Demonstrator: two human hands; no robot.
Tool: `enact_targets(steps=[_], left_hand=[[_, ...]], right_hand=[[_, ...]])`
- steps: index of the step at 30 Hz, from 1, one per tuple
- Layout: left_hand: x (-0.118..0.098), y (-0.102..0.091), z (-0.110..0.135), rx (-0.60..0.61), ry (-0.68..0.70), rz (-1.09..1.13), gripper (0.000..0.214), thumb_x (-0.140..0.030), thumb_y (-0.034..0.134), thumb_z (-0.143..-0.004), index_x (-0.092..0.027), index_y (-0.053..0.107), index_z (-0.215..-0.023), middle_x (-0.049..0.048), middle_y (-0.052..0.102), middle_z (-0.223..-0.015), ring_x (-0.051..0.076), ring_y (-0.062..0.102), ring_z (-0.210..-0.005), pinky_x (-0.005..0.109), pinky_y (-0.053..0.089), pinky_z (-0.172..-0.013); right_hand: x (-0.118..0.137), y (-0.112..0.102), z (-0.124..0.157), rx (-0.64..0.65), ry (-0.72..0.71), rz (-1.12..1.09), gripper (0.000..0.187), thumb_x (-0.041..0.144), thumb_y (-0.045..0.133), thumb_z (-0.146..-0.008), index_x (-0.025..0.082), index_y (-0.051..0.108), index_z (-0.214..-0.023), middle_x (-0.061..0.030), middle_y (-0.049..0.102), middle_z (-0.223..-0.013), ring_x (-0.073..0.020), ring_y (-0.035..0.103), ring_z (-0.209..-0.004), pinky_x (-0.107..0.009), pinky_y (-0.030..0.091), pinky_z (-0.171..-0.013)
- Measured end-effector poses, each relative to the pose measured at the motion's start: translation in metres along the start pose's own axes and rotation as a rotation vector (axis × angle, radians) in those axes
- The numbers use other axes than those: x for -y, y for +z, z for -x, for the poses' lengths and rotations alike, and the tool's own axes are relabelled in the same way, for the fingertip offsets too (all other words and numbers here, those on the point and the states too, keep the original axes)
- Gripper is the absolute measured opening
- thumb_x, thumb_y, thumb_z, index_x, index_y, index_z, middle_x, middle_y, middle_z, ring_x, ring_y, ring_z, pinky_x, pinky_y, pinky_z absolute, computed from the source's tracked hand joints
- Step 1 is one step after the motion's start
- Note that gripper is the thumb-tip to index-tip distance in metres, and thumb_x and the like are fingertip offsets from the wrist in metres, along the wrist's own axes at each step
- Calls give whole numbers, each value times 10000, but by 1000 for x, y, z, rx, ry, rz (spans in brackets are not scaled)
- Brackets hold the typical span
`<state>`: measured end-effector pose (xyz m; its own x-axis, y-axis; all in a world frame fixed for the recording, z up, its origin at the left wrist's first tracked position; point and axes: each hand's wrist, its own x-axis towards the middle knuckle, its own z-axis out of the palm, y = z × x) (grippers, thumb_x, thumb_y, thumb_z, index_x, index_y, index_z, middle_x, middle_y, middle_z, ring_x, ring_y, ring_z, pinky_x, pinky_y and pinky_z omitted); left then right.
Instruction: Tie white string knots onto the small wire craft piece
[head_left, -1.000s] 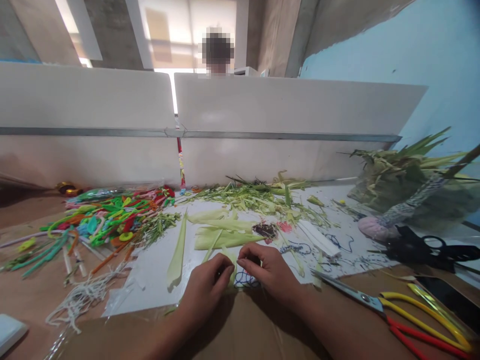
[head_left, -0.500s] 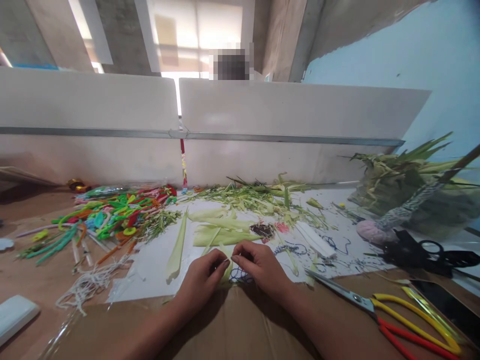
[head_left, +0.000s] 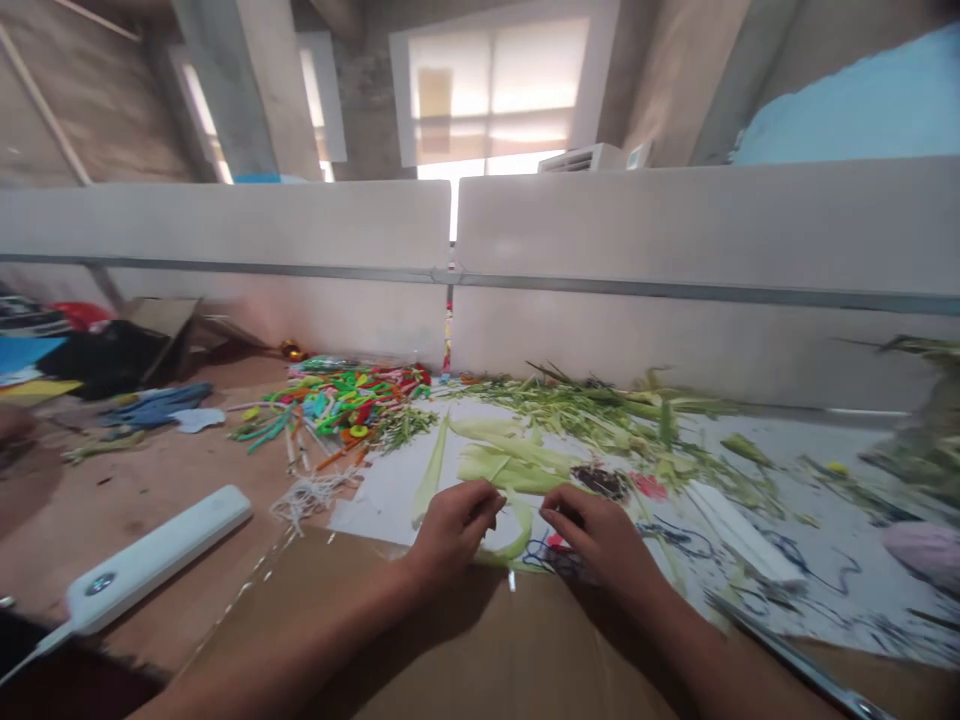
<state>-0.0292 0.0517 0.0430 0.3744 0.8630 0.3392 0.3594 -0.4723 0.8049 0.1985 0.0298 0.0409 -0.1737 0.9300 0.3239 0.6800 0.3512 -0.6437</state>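
Observation:
My left hand point(head_left: 456, 525) and my right hand point(head_left: 596, 528) face each other over the white paper point(head_left: 375, 505), a short gap between them. Thumb and fingers are pinched together on both; whatever they grip is too fine to make out. A curved pale green corn husk strip point(head_left: 519, 535) lies below the gap, close to the left fingertips. Dark blue thread point(head_left: 538, 553) is bunched near my right hand. Wider corn husk pieces point(head_left: 499, 468) spread out just beyond my hands, beside a dark clump of fibres point(head_left: 600, 482).
Scissors point(head_left: 795, 650) lie by my right forearm, and a white strip point(head_left: 746, 540) beyond them. Coloured pipe cleaners point(head_left: 352, 395), white string point(head_left: 311, 495) and a white power strip-like device point(head_left: 161, 560) are on the left. Shredded husks point(head_left: 600, 410) line the white partition point(head_left: 675, 230).
My view has swung left, so things appear further right and more of the left table shows. My hands have drawn apart a little, both still pinched.

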Motion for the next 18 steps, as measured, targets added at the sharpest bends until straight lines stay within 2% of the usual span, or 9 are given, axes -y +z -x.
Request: enact_targets(steps=[3,6,8,10,12,15,18], left_hand=[[-5,-32,4,-81,-41,16,341,-440,490,-956,-210,522,-706,-11,564,-669,149,537,-641,243,408,-605],[-6,-82,7,-157,-108,-61,313,-465,476,-955,-215,535,-777,-22,577,-680,145,555,-616,237,440,-600],[-4,-119,8,-132,-160,-240,292,-450,445,-964,-218,541,-814,-27,591,-682,147,582,-620,234,441,-605],[1,-153,10,-45,-245,-600,307,-430,417,-982,-221,564,-812,-23,636,-718,152,620,-693,229,424,-638],[8,-179,14,-60,-310,-734,283,-396,468,-962,-218,606,-790,-2,659,-734,179,621,-727,251,388,-636],[24,-203,24,-49,-394,-854,227,-317,514,-927,-220,665,-789,28,695,-771,217,640,-780,270,377,-651],[38,-212,36,-5,-471,-930,163,-282,584,-877,-226,722,-811,57,734,-851,255,674,-855,284,420,-695]], right_hand=[[-11,0,0,7,37,19,275,452,527,-924,231,675,-854,-2,703,-731,-204,629,-659,-287,416,-635],[-19,2,0,-26,81,43,315,513,532,-906,241,679,-848,0,711,-731,-209,641,-659,-283,432,-624],[-22,3,0,-28,97,50,335,543,536,-896,244,676,-839,0,718,-737,-208,646,-654,-276,441,-608],[-25,5,1,-19,100,54,352,567,538,-890,248,674,-830,6,715,-725,-202,646,-638,-268,453,-599],[-27,6,1,-26,94,62,356,575,538,-881,252,675,-821,10,713,-717,-200,652,-630,-263,462,-593],[-32,8,1,-62,87,95,346,566,543,-864,255,684,-806,6,710,-697,-192,637,-572,-262,453,-548],[-39,9,0,-96,57,116,338,548,543,-868,254,696,-803,-3,703,-672,-181,604,-513,-260,444,-515]])
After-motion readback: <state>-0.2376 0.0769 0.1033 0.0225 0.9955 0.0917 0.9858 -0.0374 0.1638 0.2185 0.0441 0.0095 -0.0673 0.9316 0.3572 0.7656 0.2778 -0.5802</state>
